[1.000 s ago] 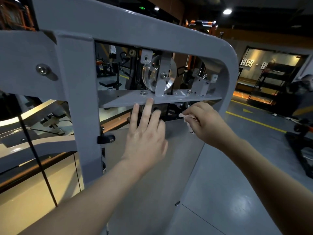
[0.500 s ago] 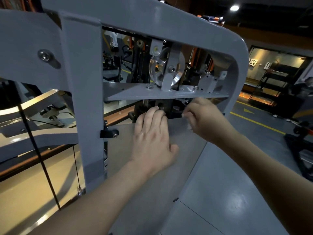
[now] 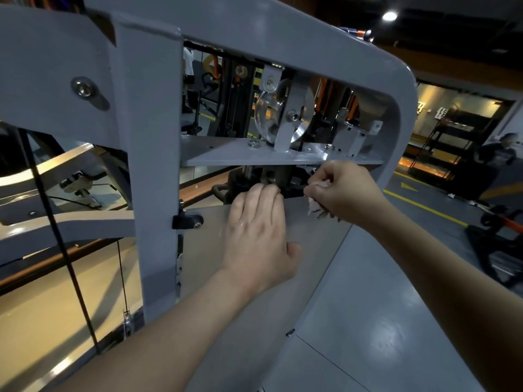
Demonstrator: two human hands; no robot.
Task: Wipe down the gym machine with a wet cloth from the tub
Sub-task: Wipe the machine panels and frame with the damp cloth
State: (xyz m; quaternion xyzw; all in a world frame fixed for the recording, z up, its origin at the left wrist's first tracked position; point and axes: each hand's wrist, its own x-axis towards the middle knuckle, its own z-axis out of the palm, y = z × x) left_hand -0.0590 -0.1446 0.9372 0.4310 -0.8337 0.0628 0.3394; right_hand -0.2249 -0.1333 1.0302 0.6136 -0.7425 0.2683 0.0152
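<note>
Left hand point(image 3: 259, 230) has dropped from the plate point(image 3: 254, 158), fingers point(image 3: 266, 193) hooking the panel point(image 3: 209, 250) edge to brace. Right hand point(image 3: 343, 190), centre-right, pinches the cloth point(image 3: 315, 206) for wiping beneath

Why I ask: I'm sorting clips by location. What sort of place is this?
Most likely a gym: a grey machine frame with a cable pulley fills the view, more exercise machines show through its opening, and yellow lines mark the floor.

pale characters point(image 3: 439, 112) on the lit back wall point(image 3: 467, 108), too blurred to read, yellow arrow point(image 3: 407, 187) painted on the floor point(image 3: 368, 278)
</note>
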